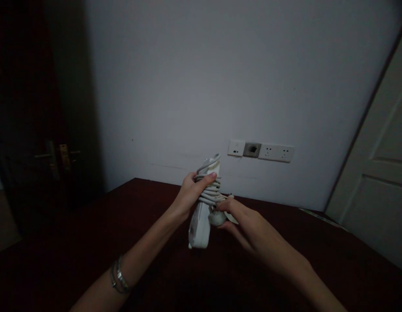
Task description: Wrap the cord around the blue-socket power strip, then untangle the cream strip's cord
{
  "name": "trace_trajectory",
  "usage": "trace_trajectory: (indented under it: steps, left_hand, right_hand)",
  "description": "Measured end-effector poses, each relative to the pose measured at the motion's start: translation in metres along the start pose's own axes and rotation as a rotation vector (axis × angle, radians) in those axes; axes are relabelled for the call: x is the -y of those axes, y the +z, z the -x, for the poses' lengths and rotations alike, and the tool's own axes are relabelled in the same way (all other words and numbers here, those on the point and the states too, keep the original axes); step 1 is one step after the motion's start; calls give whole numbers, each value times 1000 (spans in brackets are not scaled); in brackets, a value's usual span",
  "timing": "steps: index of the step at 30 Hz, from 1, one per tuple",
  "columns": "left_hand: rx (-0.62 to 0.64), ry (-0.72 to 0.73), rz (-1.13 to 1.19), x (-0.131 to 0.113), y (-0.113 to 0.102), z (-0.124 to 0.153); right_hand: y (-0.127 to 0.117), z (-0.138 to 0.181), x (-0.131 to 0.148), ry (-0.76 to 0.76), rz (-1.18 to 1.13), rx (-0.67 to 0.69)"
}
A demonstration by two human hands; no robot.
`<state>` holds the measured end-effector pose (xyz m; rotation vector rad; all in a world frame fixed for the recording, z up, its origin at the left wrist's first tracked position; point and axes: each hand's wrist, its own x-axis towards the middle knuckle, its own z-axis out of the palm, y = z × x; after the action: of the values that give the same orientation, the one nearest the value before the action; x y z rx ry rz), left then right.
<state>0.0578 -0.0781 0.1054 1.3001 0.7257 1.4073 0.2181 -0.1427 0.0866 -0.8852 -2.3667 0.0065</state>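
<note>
A white power strip (201,225) stands upright above a dark red table (73,242), with its grey-white cord (209,190) wound several times around its upper half. My left hand (191,193) is wrapped around the wound part, thumb lying across the coils. My right hand (246,225) pinches the cord's end, near the white plug (218,216), at the strip's right side. A metal bracelet (120,277) sits on my left wrist.
A white wall with a row of sockets (261,151) rises behind the table. A dark door with a brass handle (57,158) is at the left. A white door (379,173) stands at the right.
</note>
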Motion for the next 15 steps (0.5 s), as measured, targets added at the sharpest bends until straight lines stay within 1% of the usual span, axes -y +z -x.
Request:
trace_trajectory:
  steps: [3,8,15]
  left_hand:
    - [-33,18,-9,-1,2,2]
    - [-53,50,-27,0,4,3]
    - [-101,117,-69,0,9,6]
  right_hand:
    - [0,0,1,-22,69,-6]
    - [-1,0,1,-48,182,10]
    - [-1,0,-1,-62,334,-29]
